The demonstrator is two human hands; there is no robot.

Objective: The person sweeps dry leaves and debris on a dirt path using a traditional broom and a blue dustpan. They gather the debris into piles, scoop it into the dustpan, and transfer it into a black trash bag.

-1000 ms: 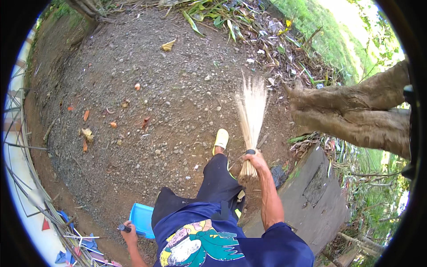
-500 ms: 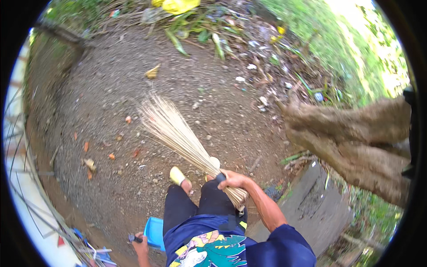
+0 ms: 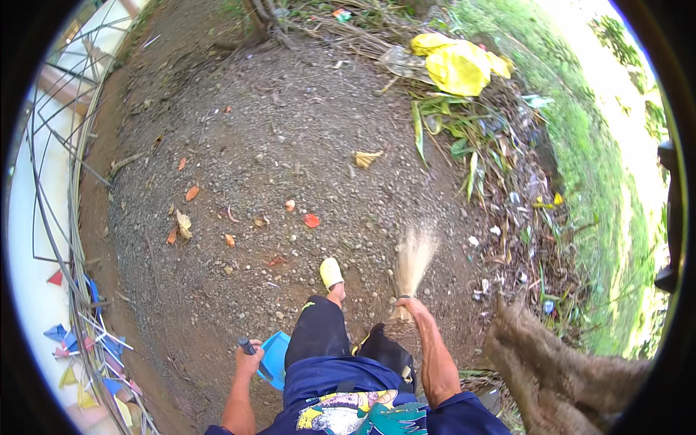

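Note:
My right hand [image 3: 415,307] is wrapped round the bound end of a stick broom [image 3: 416,261]. Its thin pale bristles fan out ahead over the gravelly dirt and look smeared by motion. Down by my left leg, my left hand [image 3: 247,359] is closed round a dark grip [image 3: 246,345]. A blue dustpan [image 3: 274,358] shows right beside that hand; where the grip joins it is hidden. Ahead of my feet lie a red leaf [image 3: 312,220], an orange leaf [image 3: 192,193] and a dry curled leaf [image 3: 183,224]. Another dry yellowish leaf [image 3: 367,159] is farther off.
At the right, leaf litter and bits of trash [image 3: 507,210] line the grass, with a yellow plastic sheet [image 3: 458,67] at the far end. A thick root or trunk [image 3: 540,366] rises at lower right. Bent metal rods [image 3: 54,210] and coloured scraps [image 3: 69,336] border the left.
My view has turned left, so the ground has shifted rightward. The broom has swung from pointing far left to pointing nearly straight ahead. Both hands keep their hold.

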